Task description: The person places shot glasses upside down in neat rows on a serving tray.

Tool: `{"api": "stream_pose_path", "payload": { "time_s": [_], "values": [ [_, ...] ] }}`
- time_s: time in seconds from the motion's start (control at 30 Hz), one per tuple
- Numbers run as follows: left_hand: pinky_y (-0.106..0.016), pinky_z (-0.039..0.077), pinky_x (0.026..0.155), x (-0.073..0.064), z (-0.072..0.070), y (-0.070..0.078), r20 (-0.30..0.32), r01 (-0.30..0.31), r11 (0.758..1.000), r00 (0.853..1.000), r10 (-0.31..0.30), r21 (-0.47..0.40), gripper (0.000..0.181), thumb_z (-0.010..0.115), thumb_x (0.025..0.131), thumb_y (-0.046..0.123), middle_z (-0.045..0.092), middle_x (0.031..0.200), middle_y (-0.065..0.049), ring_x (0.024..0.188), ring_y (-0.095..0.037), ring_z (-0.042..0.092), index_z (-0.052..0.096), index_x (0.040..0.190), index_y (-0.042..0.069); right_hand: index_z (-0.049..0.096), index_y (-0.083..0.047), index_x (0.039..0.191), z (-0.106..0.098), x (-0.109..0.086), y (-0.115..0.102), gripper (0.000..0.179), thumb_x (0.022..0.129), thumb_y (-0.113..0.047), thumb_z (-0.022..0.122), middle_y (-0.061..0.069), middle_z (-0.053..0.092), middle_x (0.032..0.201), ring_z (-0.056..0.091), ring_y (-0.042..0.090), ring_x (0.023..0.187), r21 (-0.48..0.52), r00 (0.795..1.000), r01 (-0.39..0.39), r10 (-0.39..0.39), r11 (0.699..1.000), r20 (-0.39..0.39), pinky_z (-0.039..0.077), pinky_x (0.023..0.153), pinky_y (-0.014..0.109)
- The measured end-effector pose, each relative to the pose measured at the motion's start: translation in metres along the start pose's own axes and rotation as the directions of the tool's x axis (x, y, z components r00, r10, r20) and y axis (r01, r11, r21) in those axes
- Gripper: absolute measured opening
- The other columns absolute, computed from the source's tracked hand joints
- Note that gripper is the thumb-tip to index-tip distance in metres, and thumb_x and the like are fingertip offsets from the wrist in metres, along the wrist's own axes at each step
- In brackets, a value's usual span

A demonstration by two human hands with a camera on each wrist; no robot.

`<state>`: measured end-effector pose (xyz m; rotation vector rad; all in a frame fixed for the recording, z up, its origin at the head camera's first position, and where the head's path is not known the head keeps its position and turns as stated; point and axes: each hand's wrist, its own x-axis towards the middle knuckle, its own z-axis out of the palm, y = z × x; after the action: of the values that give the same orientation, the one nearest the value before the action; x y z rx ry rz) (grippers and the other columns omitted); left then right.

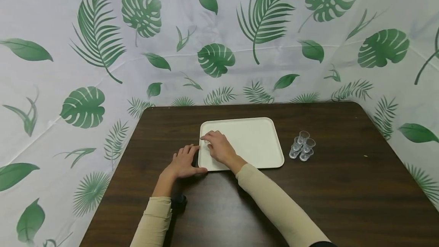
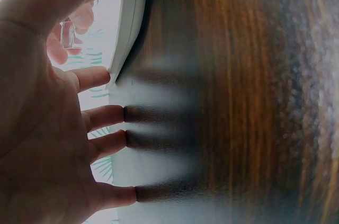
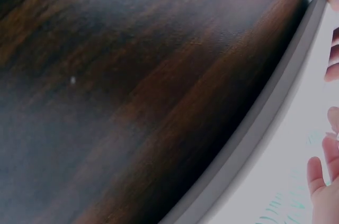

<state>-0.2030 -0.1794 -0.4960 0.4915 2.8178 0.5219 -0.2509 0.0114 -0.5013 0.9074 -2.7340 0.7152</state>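
A white rectangular tray [image 1: 252, 140] lies on the dark wooden table. My right hand [image 1: 219, 148] reaches over its left part and pinches a small clear cup [image 2: 68, 35], mostly hidden by the fingers in the head view. In the left wrist view the cup shows between those fingertips. At the tray's near left corner is my left hand [image 1: 183, 164], fingers spread, with fingertips on the table and at the tray's rim. Its thumb lies along the tray's front edge. Part of the right hand [image 3: 323, 195] appears at the right border of the right wrist view.
Several small clear cups [image 1: 302, 146] stand in a tight cluster on the table, just right of the tray. A white cloth [image 1: 185, 75] with green leaf prints hangs behind and beside the table. Bare wood [image 1: 343, 186] extends to the right.
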Motion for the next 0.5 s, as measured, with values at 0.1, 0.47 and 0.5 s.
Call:
{"api": "stream_pose_path", "payload": {
  "time_s": [0.1,0.47,0.5],
  "values": [
    [-0.07,0.025,0.1,-0.0004,-0.0011,0.0004,-0.003,0.001,1.0,1.0,-0.001,-0.008,0.093,0.071,0.08,0.061,0.03,0.152,-0.023,0.136,-0.045,0.029,0.036,0.15,0.012,0.066,-0.017,0.127,-0.0002,0.0004,-0.0013,0.039,0.091,-0.002,0.065,0.0,0.062,0.121,0.055,0.022,0.108,-0.005,1.0,-0.002,0.002,1.0,0.005,0.044,0.093,0.041],
    [-0.069,0.026,0.1,0.0007,0.0,-0.002,-0.016,-0.006,1.0,1.0,0.006,-0.001,0.093,0.071,0.079,0.061,0.031,0.151,-0.023,0.135,-0.045,0.03,0.036,0.15,0.011,0.062,-0.02,0.133,-0.0016,-0.0009,-0.0007,0.046,0.09,-0.003,0.066,0.001,0.059,0.122,0.054,0.023,0.111,-0.024,1.0,0.012,-0.012,1.0,0.016,0.046,0.089,0.042],
    [-0.069,0.026,0.1,0.001,0.0005,-0.0023,-0.017,-0.008,1.0,1.0,0.008,0.002,0.094,0.071,0.079,0.061,0.031,0.151,-0.023,0.135,-0.045,0.031,0.036,0.15,0.011,0.061,-0.021,0.135,-0.0016,-0.0016,-0.0008,0.048,0.09,-0.003,0.066,0.001,0.058,0.123,0.053,0.023,0.112,-0.029,1.0,0.011,-0.01,1.0,0.019,0.046,0.089,0.042]
  ]
}}
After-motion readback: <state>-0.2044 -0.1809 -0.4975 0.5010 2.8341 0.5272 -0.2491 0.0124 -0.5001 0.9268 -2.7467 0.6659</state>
